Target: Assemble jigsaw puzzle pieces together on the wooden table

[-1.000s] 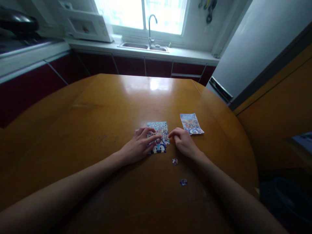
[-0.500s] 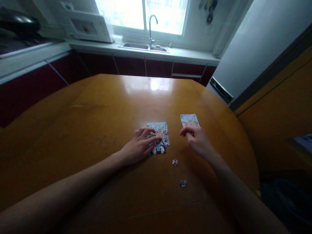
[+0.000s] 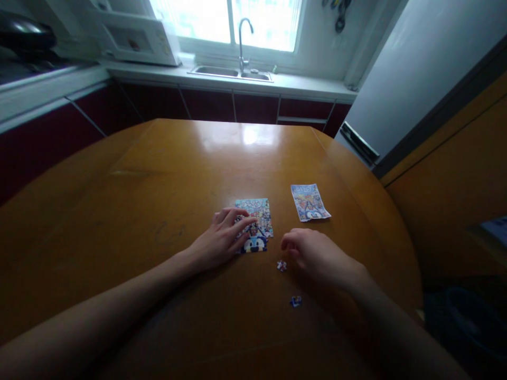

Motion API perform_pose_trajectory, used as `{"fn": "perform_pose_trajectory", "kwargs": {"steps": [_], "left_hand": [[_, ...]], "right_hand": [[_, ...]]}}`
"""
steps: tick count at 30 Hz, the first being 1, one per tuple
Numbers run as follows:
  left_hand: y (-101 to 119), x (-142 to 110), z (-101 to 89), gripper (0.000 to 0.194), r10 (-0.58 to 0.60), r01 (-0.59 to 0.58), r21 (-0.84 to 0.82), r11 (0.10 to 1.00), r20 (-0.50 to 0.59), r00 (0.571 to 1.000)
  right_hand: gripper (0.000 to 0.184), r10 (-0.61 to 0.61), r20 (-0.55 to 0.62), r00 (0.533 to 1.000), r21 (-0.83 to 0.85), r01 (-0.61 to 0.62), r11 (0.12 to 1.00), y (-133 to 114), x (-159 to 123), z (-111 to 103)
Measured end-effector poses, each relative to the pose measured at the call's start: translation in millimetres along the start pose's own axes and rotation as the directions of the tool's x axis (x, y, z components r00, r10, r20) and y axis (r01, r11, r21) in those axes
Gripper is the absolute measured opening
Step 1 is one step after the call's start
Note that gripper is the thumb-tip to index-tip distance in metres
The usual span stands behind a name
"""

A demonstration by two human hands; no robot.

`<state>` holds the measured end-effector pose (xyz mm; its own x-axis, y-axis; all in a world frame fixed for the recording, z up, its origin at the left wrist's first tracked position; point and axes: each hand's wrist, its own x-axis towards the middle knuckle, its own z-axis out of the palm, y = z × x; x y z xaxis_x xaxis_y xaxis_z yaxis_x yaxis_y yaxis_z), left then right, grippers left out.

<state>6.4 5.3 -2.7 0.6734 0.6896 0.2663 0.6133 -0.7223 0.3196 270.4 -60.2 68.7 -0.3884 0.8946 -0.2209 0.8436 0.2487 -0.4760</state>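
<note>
A small jigsaw puzzle [image 3: 259, 211] lies on the wooden table, its pieces joined into a colourful picture with a blue cartoon face at the near edge. My left hand [image 3: 224, 232] rests over its left side with fingers spread, hiding that part. To the right, my right hand [image 3: 312, 250] hovers with its fingers curled in; whether anything is between them is hidden. Just below those fingers sits a loose pinkish puzzle piece [image 3: 281, 266]. Closer to me is a dark blue puzzle piece [image 3: 296, 301]. Beyond the right hand lies a printed reference sheet [image 3: 310, 202] with a similar picture.
The wooden table [image 3: 138, 184] has rounded edges. Behind it runs a counter with a sink [image 3: 222, 71], a faucet [image 3: 241, 47] and a white microwave [image 3: 134, 39]. A tall fridge [image 3: 396, 79] stands at the right.
My right hand has come back toward me and slightly left, off the reference sheet, which now shows in full. My left hand stays on the puzzle; the view has shifted slightly.
</note>
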Motion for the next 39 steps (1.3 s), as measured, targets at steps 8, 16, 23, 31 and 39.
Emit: {"fn": "perform_pose_trajectory", "kwargs": {"steps": [8, 16, 23, 31, 39], "left_hand": [[-2.3, -0.9, 2.9, 0.037, 0.018, -0.018, 0.009, 1.0, -0.012, 1.0], [-2.6, -0.9, 3.3, 0.037, 0.014, -0.014, -0.006, 1.0, -0.006, 1.0], [-1.5, -1.1, 0.4, 0.034, 0.044, -0.044, -0.011, 0.999, -0.018, 0.999], [4.8, -2.4, -9.1, 0.031, 0.209, -0.204, -0.096, 0.974, 0.046, 0.977], [4.5, -2.5, -7.3, 0.03, 0.2, -0.193, -0.099, 0.976, 0.06, 0.978]], "right_hand": [[0.009, -0.006, 0.052, 0.999, -0.099, 0.011, 0.995, -5.9, 0.6, 17.5], [0.014, -0.041, 0.05, 0.998, -0.038, 0.043, 0.998, -8.1, 1.4, 19.2], [0.007, 0.142, -0.186, 0.972, 0.44, -0.047, 0.897, 4.9, 28.6, 28.5], [0.007, 0.193, -0.273, 0.942, 0.477, -0.042, 0.878, 1.0, 39.8, 46.4], [0.006, 0.192, -0.294, 0.936, 0.32, -0.093, 0.943, -2.6, 39.9, 49.6]]}}
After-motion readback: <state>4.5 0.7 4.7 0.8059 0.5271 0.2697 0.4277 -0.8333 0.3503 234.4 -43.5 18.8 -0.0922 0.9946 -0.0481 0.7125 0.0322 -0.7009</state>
